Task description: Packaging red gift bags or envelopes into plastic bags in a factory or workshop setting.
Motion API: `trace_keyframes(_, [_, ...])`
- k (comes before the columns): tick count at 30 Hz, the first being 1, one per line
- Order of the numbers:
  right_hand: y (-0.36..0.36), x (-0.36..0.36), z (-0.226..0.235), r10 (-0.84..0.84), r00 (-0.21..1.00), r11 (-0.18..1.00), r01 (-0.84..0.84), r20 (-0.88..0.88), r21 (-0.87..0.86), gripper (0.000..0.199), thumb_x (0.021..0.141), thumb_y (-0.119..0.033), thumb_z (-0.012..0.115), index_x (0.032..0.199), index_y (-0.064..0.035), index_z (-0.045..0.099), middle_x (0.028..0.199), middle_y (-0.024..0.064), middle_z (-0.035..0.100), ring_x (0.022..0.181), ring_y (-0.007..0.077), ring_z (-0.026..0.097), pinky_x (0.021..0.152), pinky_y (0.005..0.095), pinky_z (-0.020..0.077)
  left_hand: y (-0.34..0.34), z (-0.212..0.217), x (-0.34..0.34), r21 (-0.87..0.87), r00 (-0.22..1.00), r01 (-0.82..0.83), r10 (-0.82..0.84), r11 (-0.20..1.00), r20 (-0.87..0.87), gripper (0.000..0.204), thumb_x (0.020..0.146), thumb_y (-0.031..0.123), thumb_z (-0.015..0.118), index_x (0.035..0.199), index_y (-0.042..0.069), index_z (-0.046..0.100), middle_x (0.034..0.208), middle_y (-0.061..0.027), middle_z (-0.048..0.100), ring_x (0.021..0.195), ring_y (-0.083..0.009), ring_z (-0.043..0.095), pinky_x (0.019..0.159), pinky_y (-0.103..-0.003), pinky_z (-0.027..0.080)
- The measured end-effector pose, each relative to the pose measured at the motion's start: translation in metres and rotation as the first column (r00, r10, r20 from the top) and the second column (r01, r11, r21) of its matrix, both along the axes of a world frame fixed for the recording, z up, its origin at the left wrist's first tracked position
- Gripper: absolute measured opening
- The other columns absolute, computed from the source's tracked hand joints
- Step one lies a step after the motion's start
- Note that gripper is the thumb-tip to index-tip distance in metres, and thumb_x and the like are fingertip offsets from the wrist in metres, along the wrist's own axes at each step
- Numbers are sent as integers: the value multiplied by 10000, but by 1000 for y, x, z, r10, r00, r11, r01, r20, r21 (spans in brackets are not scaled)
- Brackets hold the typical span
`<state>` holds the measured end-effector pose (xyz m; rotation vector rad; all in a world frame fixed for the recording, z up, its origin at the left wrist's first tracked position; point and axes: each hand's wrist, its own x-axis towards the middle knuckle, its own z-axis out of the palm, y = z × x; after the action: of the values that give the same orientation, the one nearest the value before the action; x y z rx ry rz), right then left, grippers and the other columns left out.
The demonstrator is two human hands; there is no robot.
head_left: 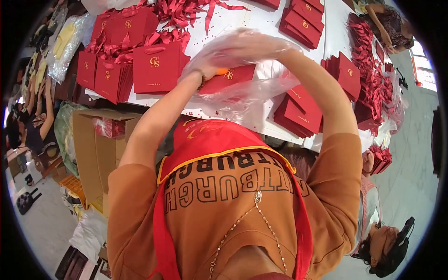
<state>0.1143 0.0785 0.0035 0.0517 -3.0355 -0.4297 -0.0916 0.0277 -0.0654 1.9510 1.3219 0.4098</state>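
Observation:
My left hand (212, 71), with a beaded bracelet at the wrist, is closed on the near-left side of a clear plastic bag (242, 95). Something orange (225, 71) shows at its fingers, too blurred to name. My right hand (254, 46) reaches leftward beneath the plastic film, its fingers stretched out and blurred. The film is spread between both forearms and hangs toward the table's near edge. Under it lies a red paper gift bag (240, 74) with a gold emblem, partly covered by the plastic and my left hand.
Stacks of red gift bags (156, 70) with ribbon handles stand left on the white table (268, 72); more gift bags (298, 109) lie right. An open cardboard box (95, 154) sits below the table's left side. Other people (385, 28) are at both sides.

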Motion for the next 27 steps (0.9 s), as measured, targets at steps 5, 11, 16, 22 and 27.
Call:
trace_keyframes(5, [5, 15, 28, -667, 627, 436, 767, 403, -472, 342, 823, -215, 483, 1146, -119, 543, 1079, 99, 586, 1017, 253, 541, 913, 346, 413, -15, 20, 6, -145, 950, -221, 179, 964, -254, 638, 631, 461, 707, 1154, 127, 557, 1185, -128, 537, 1078, -276, 504, 907, -332, 389])
trace_keyframes(11, [-1, 1, -6, -679, 651, 593, 759, 339, -270, 322, 796, -190, 482, 1091, -113, 584, 1074, 88, 594, 997, 263, 555, 845, 355, 440, 12, -47, -4, -429, 936, -347, 276, 834, -220, 729, 592, 434, 764, 1173, 62, 527, 1115, -130, 570, 980, -245, 552, 862, -310, 407])
trace_keyframes(16, [-10, 48, -44, -729, 430, 417, 896, 533, -153, 320, 732, -196, 548, 1028, -111, 634, 1022, 74, 627, 997, 266, 573, 832, 396, 444, 9, -32, 3, -367, 937, -315, 227, 875, -264, 697, 603, 496, 724, 1131, 67, 571, 1112, -154, 579, 1045, -269, 534, 887, -339, 393])
trace_keyframes(22, [-83, 28, 10, -465, 261, 610, 787, 846, 93, 355, 722, -238, 590, 1054, -115, 607, 1010, 105, 615, 972, 252, 579, 842, 401, 440, 16, -85, -11, -419, 952, -281, 306, 864, -9, 433, 674, 264, 755, 1001, 16, 615, 915, -116, 634, 721, -199, 616, 644, -316, 493])
trace_keyframes(27, [-147, -1, 11, -518, 699, 501, 715, 493, -487, 434, 766, -371, 556, 1052, -45, 544, 926, 120, 595, 906, 278, 579, 856, 435, 420, 32, -58, 1, -466, 933, -332, 358, 820, -34, 435, 665, 237, 762, 1006, 16, 609, 911, -116, 633, 722, -204, 619, 638, -328, 501])
